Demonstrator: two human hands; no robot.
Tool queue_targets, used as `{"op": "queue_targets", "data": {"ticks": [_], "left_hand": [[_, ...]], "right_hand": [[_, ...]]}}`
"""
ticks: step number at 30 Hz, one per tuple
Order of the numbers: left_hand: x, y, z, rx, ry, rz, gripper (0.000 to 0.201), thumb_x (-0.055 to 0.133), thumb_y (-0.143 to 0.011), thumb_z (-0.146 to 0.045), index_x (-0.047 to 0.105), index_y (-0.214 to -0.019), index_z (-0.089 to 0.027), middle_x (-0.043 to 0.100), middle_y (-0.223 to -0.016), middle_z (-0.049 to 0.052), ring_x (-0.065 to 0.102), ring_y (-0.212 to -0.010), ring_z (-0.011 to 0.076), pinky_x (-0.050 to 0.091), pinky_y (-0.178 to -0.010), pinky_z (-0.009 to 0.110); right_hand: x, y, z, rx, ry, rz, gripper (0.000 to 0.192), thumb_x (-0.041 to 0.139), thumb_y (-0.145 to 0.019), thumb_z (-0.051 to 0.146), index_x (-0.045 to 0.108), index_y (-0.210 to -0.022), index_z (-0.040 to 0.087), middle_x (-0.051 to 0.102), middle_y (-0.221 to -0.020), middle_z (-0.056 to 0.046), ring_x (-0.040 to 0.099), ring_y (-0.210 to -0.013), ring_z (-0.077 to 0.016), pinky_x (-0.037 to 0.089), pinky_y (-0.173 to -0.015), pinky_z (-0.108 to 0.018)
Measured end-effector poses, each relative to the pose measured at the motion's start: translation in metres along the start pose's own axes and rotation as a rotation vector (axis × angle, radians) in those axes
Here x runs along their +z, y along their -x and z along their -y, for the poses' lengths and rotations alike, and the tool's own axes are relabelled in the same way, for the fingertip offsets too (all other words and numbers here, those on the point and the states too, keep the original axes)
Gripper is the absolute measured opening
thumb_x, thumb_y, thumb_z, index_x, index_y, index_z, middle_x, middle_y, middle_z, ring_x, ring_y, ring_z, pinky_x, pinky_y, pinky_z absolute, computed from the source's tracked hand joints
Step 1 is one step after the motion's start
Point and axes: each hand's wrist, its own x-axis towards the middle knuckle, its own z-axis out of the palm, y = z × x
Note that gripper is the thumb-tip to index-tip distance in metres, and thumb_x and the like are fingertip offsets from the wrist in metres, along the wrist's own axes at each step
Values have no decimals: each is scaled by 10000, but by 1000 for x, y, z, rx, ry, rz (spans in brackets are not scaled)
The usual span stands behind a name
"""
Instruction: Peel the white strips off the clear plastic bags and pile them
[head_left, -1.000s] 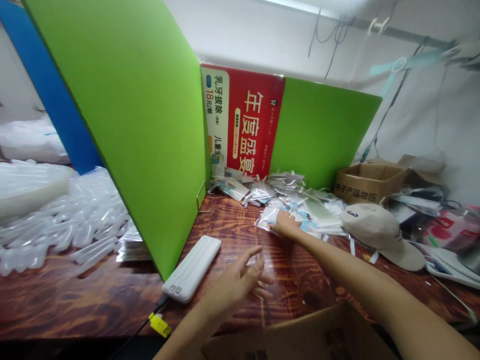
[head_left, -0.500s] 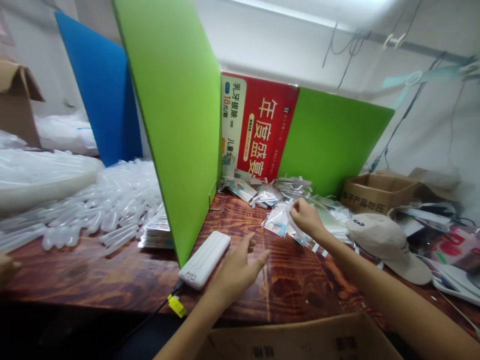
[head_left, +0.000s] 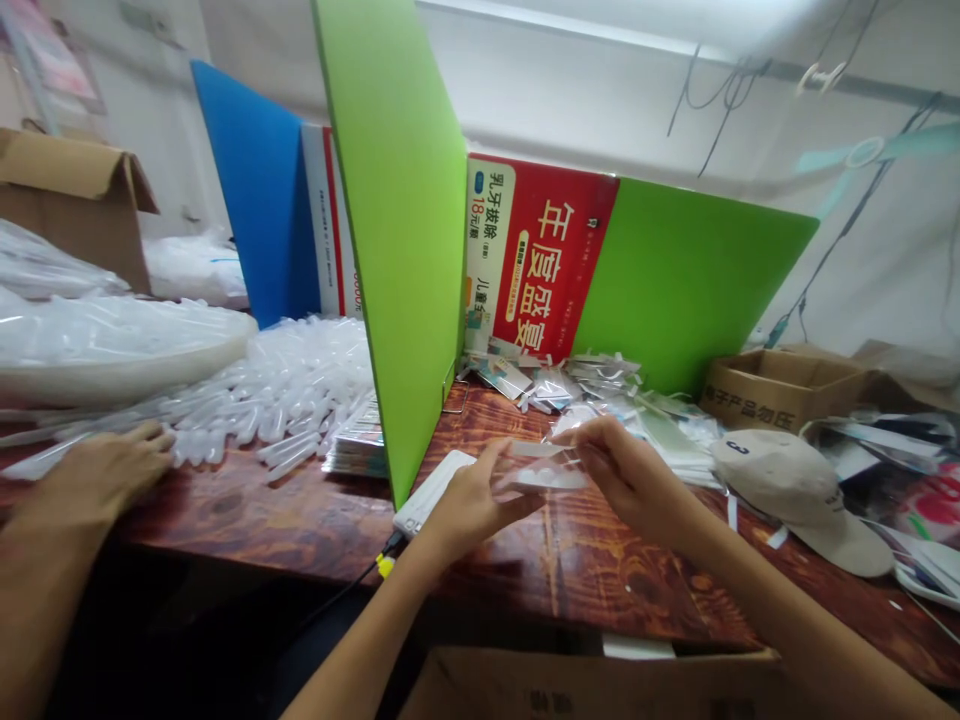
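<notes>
Over the table, a clear plastic packet (head_left: pixel 545 476) stretches between my two hands, somewhat blurred. My left hand (head_left: pixel 474 505) pinches its left end between thumb and fingers. The fingers of my right hand (head_left: pixel 619 468) close on the packet's upper right side. Just left of my left hand lies a white power bank (head_left: pixel 429 496) with a black cable plugged in, partly covered by that hand. Behind my right hand spreads a pile of clear packets and cards (head_left: pixel 551 388).
A green panel (head_left: pixel 405 250) stands upright at left. Beyond it, a co-worker's hand (head_left: pixel 124 465) rests by heaped white plastic pieces (head_left: pixel 300 370). To the right are a beige cap (head_left: pixel 784 485) and a cardboard box (head_left: pixel 780 390); another carton (head_left: pixel 600 685) sits below the table edge.
My right hand has come back from the pile with a clear packet, and my left hand has closed on its other end. The view has shifted left; the co-worker's hand shows more.
</notes>
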Motion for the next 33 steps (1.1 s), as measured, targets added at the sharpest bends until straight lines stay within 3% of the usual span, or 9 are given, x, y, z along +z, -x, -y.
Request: {"op": "queue_targets", "data": {"ticks": [3,5,7,9,11,16,21,27,33], "left_hand": [[2,3,-6,139,-4,92,644,689,-815,-473,514,-1369,-194,706,-1192,99,661,-1077,299,510,-915,390],[6,4,-8,243,-3,112,503,597,-899,-390,530,-1369,-223,676,-1265,67,651,-1106,261,501,-944,356],[11,3,-6,292,-40,46,411,508,-942,-288,558,-1346,-232,661,-1297,44,639,-1141,232,490,-979,341],[13,0,-1,298,-103,-71,417,471,-927,-197,570,-1331,-212,647,-1318,52,607,-1199,226,468,-1026,359],[13,-4,5,294,-164,-175,459,460,-885,-132,564,-1330,-171,619,-1350,89,567,-1253,234,430,-1074,399],[11,-9,19,335,-313,-319,548,421,-798,-57,558,-1322,-147,576,-1393,117,522,-1302,235,397,-1113,445],[10,-10,26,392,-450,-414,635,408,-712,-2,559,-1316,-129,597,-1365,136,524,-1297,259,420,-1098,470],[9,-9,25,455,-573,-457,676,402,-663,37,568,-1297,-125,599,-1361,140,492,-1324,272,396,-1115,492],[11,-8,23,457,-634,-449,622,416,-701,16,556,-1296,-95,615,-1333,161,514,-1302,273,424,-1099,474]], "right_hand": [[3,3,6,-90,11,-51,110,390,-966,147,460,-992,228,675,-959,-64,642,-816,-169,507,-685,-279],[6,6,10,-163,77,-164,140,423,-953,119,466,-1023,232,654,-1019,-75,642,-896,-183,524,-732,-300],[8,10,15,-254,207,-340,177,489,-925,101,489,-1041,234,622,-1014,-81,620,-941,-208,524,-771,-340],[7,13,18,-329,310,-419,221,540,-894,81,528,-1061,225,612,-956,-76,606,-914,-220,522,-779,-368],[5,15,18,-396,334,-322,270,533,-889,67,557,-1120,205,643,-977,-88,612,-939,-227,532,-813,-388],[14,13,6,-514,360,-34,404,438,-905,58,532,-1291,130,631,-1248,-147,550,-1212,-271,509,-981,-462],[25,8,-11,-440,382,-19,334,423,-915,82,601,-1197,103,640,-1224,-163,556,-1209,-285,494,-1014,-487],[24,9,-20,-400,288,27,449,387,-936,105,461,-1376,144,591,-1310,-167,518,-1267,-274,483,-1022,-491],[21,14,-19,-427,277,112,449,413,-946,127,455,-1390,180,516,-1407,-165,477,-1312,-276,443,-1049,-515]]}}
